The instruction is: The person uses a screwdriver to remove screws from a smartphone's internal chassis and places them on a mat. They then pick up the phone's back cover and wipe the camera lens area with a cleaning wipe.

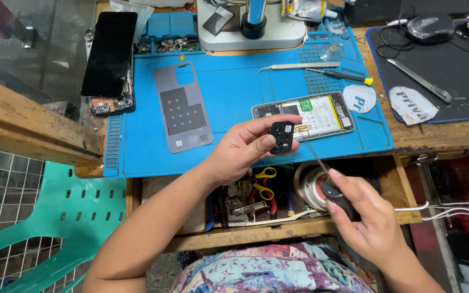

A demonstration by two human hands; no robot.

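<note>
While I watched through the head camera, I took the blue work mat (pixel 234 108) as my landmark and read the bench from left to right. Off the mat's left edge, a black phone screen (pixel 109 52) lay face up over a stripped phone frame (pixel 112 103). On the mat's left half rested a grey back cover (pixel 183 107), lying flat. Just over the mat's near edge, the left hand (pixel 240 149) was curled closed, thumb and fingers pinching a small black camera module (pixel 281 137) and holding it clear of the mat. Directly behind that module, on the mat's right half, lay the opened phone (pixel 305 115) with its battery showing. Beyond it, toward the mat's far edge, tweezers (pixel 294 67) and a yellow-capped screwdriver (pixel 343 76) lay side by side. Below the mat's near-right corner, the right hand (pixel 367 217) was wrapped shut around the dark handle of a thin-tipped tool (pixel 327 179), its slender shaft angled up toward the module; I could not tell whether the tip touched it. Beneath both hands, an open drawer (pixel 267 195) held yellow-handled cutters (pixel 264 184) and rolls of tape (pixel 310 184).
</note>
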